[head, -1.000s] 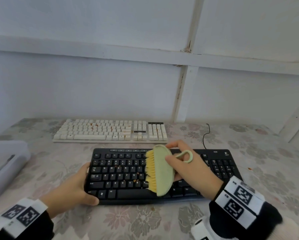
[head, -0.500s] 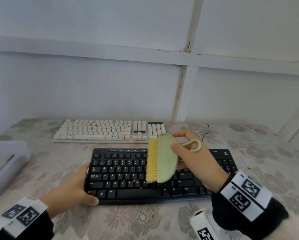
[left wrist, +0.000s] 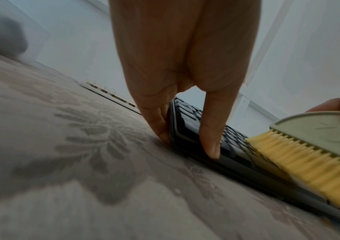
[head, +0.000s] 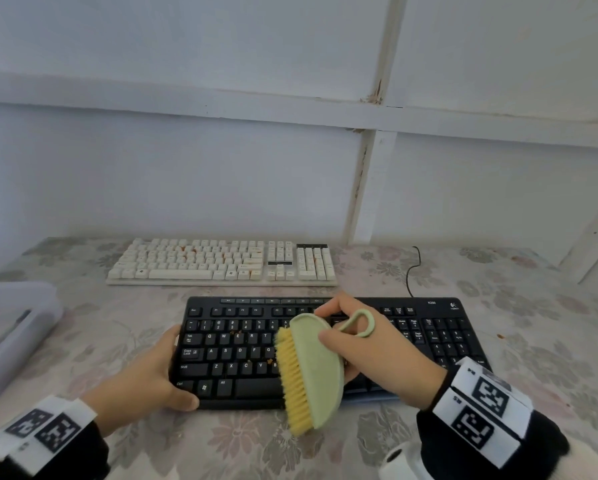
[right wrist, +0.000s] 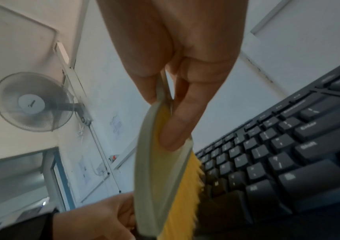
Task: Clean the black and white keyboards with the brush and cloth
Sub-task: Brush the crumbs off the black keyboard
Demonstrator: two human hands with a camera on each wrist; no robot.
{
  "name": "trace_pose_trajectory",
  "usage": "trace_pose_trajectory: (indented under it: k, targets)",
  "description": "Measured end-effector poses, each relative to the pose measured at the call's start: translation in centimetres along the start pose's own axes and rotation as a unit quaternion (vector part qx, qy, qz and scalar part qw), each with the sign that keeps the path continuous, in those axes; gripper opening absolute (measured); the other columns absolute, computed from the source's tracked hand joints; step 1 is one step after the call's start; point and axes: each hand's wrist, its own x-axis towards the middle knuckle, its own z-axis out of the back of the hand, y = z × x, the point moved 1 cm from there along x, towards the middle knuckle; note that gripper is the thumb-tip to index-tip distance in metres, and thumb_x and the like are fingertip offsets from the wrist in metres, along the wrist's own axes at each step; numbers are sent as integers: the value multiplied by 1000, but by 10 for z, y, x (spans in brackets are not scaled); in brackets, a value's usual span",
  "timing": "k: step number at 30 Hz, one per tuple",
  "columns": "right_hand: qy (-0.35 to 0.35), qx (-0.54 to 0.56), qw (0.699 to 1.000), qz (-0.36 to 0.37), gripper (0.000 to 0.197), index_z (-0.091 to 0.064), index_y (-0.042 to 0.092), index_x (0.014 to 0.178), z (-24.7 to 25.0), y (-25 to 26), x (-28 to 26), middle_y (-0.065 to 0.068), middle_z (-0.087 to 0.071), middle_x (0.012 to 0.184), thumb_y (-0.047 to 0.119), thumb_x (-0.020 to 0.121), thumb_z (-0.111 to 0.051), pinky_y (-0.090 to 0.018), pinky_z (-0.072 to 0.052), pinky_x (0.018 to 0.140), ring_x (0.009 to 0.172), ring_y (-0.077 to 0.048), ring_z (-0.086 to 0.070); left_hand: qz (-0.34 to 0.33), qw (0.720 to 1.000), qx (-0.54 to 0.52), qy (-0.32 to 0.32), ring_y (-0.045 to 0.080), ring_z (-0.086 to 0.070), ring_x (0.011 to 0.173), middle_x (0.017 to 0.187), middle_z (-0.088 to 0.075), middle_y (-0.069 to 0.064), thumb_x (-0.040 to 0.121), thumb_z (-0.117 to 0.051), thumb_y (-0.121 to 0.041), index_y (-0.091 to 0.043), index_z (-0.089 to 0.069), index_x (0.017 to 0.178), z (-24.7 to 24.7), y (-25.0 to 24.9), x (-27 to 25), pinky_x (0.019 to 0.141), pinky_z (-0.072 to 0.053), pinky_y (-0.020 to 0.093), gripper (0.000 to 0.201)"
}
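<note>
Right hand (head: 377, 355) pinches brush (head: 313, 370); left hand (head: 145, 382) steadies black keyboard (head: 439, 336).

The left hand (left wrist: 183, 68) holds the corner of the black keyboard (left wrist: 193, 126) on the flowered tablecloth (left wrist: 62, 162); the green brush (left wrist: 300, 149) touches its keys.

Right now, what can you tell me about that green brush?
The brush has a pale green, half-moon back that looks like plastic, a loop handle at its far end, and a row of yellow bristles along its straight edge. The right hand pinches it, thumb on the back and fingers underneath. It is tilted on edge, bristles facing left, over the middle and near edge of the black keyboard. Whether the bristles touch the keys is unclear.
</note>
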Motion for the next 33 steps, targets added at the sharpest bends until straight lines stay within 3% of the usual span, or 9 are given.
trace_pose_trajectory:
  k: [7, 15, 20, 22, 28, 33]
  targets:
    - [-108, 64, 990, 56, 16, -54, 16, 107, 7, 7, 13, -7, -70, 88, 7, 94, -52, -24, -55, 55, 70, -9, -70, 2, 1000, -11, 0, 11, -60, 111, 119, -63, -9, 38, -81, -17, -41, -32, 132, 0, 0, 0, 102, -45, 43, 109]
    - [-37, 0, 999, 13, 15, -54, 16, 105, -9, -3, 7, -8, -65, 84, 9, 92, -52, -24, -56, 57, 67, -7, -65, 7, 1000, -11, -7, 12, -61, 108, 116, -64, -8, 41, -80, -11, -42, -33, 129, -1, -2, 0, 99, -47, 42, 104]
    - [22, -19, 1000, -10, 15, -55, 10, 104, -9, 0, -4, -10, -62, 78, 7, 90, -53, -28, -56, 56, 67, -16, -65, 10, 1000, -6, -10, 11, -62, 107, 113, -65, -8, 43, -79, -7, -45, -34, 124, -1, -2, 0, 99, -47, 42, 100]
    - [13, -15, 1000, -6, 14, -57, 8, 102, -2, 6, -4, -12, -64, 79, 6, 89, -54, -27, -53, 52, 65, -17, -65, 10, 1000, -5, -9, 11, -62, 107, 114, -65, -9, 44, -79, -7, -49, -36, 120, -1, -1, 0, 99, -48, 42, 97]
    - [-110, 65, 991, 45, 15, -55, 10, 107, 11, 12, 14, -13, -69, 91, 5, 92, -53, -23, -54, 52, 65, -9, -69, 4, 1000, -2, -4, 10, -61, 109, 115, -64, -12, 43, -81, -10, -54, -36, 116, 1, 2, 1, 100, -46, 41, 96]
    - [-77, 12, 997, 30, 15, -53, 17, 106, -1, 2, 17, -10, -68, 89, 10, 93, -53, -28, -58, 57, 70, -10, -69, -3, 1000, 5, -6, 8, -62, 107, 115, -65, -12, 44, -80, -9, -53, -35, 117, 0, -1, 0, 99, -48, 39, 96]
